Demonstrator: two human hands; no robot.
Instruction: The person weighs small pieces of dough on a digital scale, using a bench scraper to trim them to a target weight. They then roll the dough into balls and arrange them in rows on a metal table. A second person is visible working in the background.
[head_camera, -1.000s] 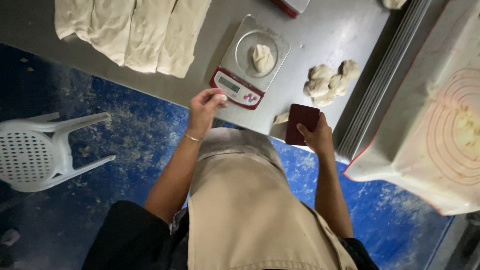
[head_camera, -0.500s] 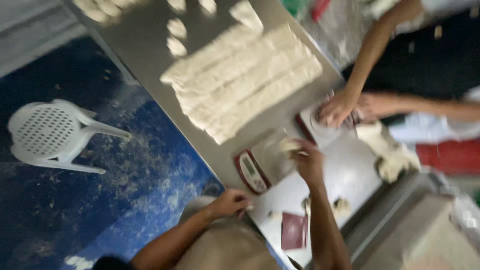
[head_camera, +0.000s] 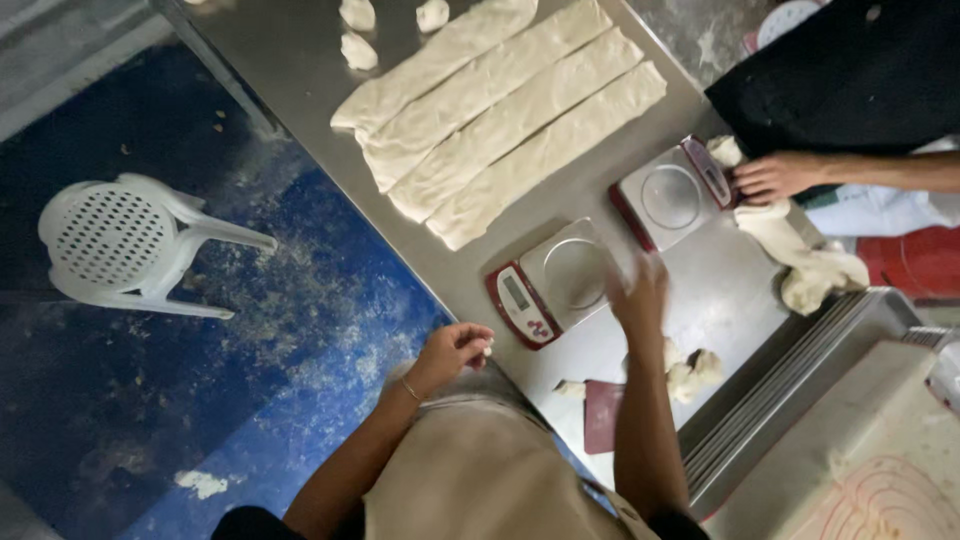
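My left hand (head_camera: 455, 352) hovers at the steel table's near edge with its fingers curled around a small bit of dough (head_camera: 487, 348). Blurred by motion, my right hand (head_camera: 640, 292) is just right of the bare plate of a red-and-white kitchen scale (head_camera: 550, 285). A pale smear of dough shows at its fingertips. Several small dough pieces (head_camera: 690, 372) and a dark red scraper (head_camera: 603, 415) lie by my right forearm. Long dough strips (head_camera: 500, 120) lie side by side across the table (head_camera: 300, 60).
Another person's hand (head_camera: 770, 176) rests beside a second scale (head_camera: 670, 196), with a dough lump (head_camera: 812, 265) below it. Stacked metal trays (head_camera: 790, 390) and a patterned baking mat (head_camera: 880, 500) sit at the right. A white plastic chair (head_camera: 130, 245) stands on the blue floor.
The view swung toward the far table. My right hand went from the scraper to the scale, and the dough ball is gone from its plate. My left hand drew back from the scale.
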